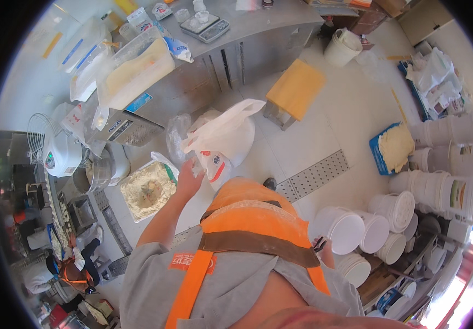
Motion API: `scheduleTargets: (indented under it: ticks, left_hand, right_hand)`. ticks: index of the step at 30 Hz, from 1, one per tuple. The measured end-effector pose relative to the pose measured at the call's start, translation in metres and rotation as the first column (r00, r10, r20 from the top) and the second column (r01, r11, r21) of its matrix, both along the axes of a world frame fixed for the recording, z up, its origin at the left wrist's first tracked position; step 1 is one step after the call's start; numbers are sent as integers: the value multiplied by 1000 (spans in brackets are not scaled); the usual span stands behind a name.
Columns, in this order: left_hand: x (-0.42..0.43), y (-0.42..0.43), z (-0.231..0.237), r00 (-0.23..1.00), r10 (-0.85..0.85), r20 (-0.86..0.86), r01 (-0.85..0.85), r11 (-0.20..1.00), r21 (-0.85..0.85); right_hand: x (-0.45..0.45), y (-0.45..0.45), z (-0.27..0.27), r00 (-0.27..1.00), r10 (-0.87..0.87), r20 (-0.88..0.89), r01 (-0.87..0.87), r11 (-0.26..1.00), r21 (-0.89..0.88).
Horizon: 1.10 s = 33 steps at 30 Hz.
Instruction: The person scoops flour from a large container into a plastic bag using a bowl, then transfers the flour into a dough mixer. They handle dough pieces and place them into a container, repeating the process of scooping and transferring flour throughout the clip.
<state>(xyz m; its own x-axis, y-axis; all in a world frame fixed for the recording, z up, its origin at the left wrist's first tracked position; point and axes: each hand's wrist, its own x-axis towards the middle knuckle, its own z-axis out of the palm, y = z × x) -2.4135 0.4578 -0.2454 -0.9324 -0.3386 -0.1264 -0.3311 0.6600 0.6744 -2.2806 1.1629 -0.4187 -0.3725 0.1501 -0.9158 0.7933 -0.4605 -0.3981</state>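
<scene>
My left hand (190, 177) reaches out to the left of my body, its fingers closed on crumpled whitish plastic at the edge of a white plastic bag (226, 133) with red and dark print. A bulky white sack stands behind that bag on the floor. Beside my left forearm sits an open container of pale flour (148, 191), hollowed in the middle. My right hand (325, 251) is low beside my orange apron (257, 222), partly hidden by it; a small dark object (319, 244) shows at that hand, its kind and the grip unclear.
Ahead stands a steel counter (261, 28) with a digital scale (211, 29) and plastic tubs. A wooden stool (296, 90) is on the floor. White buckets (339, 230) crowd the right, near a blue crate (378, 150). A mixer (61, 152) and another person (74, 269) are at left.
</scene>
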Motion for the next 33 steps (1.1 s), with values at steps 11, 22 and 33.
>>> scheduleTargets:
  ticks: [11, 22, 33]
  left_hand:
    - [-183, 44, 41, 999, 44, -22, -47, 972, -231]
    - [-243, 35, 28, 979, 171, 108, -156, 979, -133]
    - [-228, 57, 26, 901, 430, 54, -426, 902, -74]
  right_hand:
    - [-380, -61, 165, 937, 312, -159, -217, 874, 435]
    - [-440, -57, 68, 796, 595, 112, -600, 747, 287]
    - [-695, -133, 60, 630, 756, -176, -694, 650, 310]
